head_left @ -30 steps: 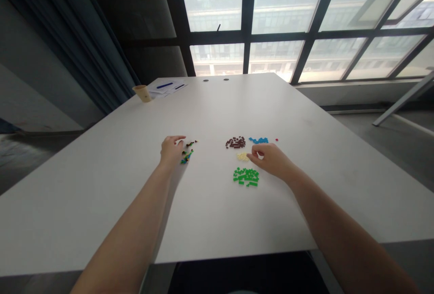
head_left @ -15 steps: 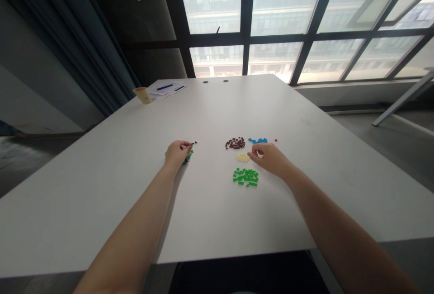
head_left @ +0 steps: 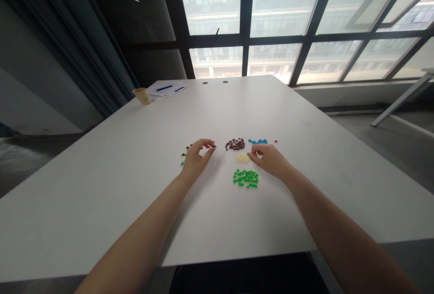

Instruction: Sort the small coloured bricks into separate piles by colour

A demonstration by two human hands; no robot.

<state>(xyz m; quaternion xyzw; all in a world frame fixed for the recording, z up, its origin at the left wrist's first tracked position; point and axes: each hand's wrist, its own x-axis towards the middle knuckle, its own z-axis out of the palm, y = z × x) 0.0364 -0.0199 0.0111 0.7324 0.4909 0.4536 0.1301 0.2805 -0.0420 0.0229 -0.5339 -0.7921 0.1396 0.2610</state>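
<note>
Small plastic bricks lie sorted in piles on a white table (head_left: pixel 217 221): a dark brown pile (head_left: pixel 235 144), a blue pile (head_left: pixel 258 141), a cream pile (head_left: pixel 242 158) and a green pile (head_left: pixel 246 178). A single red piece (head_left: pixel 275 141) lies beyond the blue ones. A few mixed pieces (head_left: pixel 183 154) remain left of my left hand. My left hand (head_left: pixel 197 158) hovers between the mixed pieces and the brown pile, its fingertips pinched on a tiny dark piece. My right hand (head_left: pixel 269 159) rests beside the cream pile with thumb and forefinger pinched together; what it holds is too small to make out.
A paper cup (head_left: pixel 141 95) and papers with a blue pen (head_left: pixel 165 88) sit at the table's far left corner. Large windows and a dark curtain stand behind the table. A slanted metal bar (head_left: pixel 400 101) is on the floor at right.
My left hand has left the mixed pieces and moved right toward the brown pile with its fingers pinched. My right hand has stayed beside the cream pile.
</note>
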